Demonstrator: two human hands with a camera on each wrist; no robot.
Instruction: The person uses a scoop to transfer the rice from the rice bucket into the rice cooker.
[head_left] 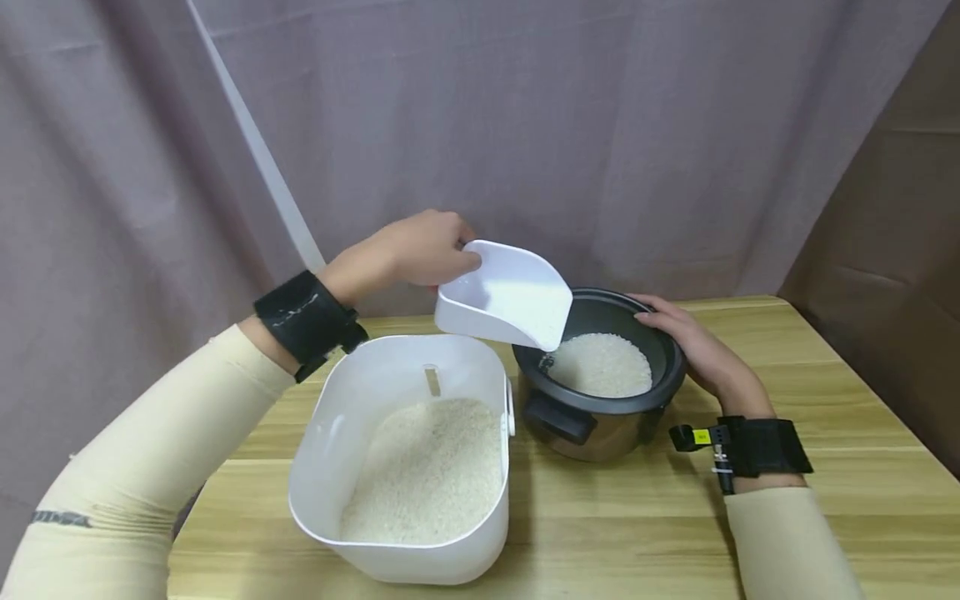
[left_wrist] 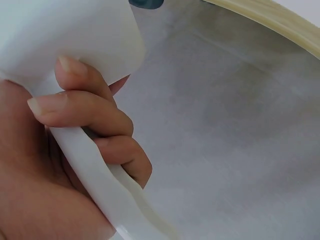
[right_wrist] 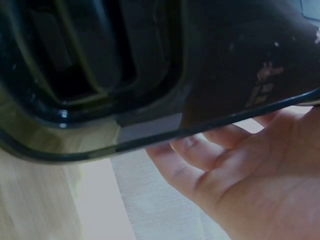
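Observation:
My left hand (head_left: 427,248) grips the back end of a white plastic scoop (head_left: 504,300), tipped mouth-down over a dark rice cooker (head_left: 600,425). White rice (head_left: 600,364) fills the cooker's pot below the scoop's lip. In the left wrist view my fingers (left_wrist: 85,112) curl round the scoop's (left_wrist: 75,35) rim. My right hand (head_left: 693,346) lies against the cooker's right side, thumb on the rim. The right wrist view shows the palm and relaxed fingers (right_wrist: 250,165) against the cooker's dark wall (right_wrist: 150,60).
A white bin (head_left: 330,450) holding rice (head_left: 427,471) stands on the wooden table (head_left: 825,400), touching the cooker's left side. A grey curtain (head_left: 525,125) hangs close behind, with a white pole (head_left: 255,150) slanting across it. The table's right edge runs near my right forearm.

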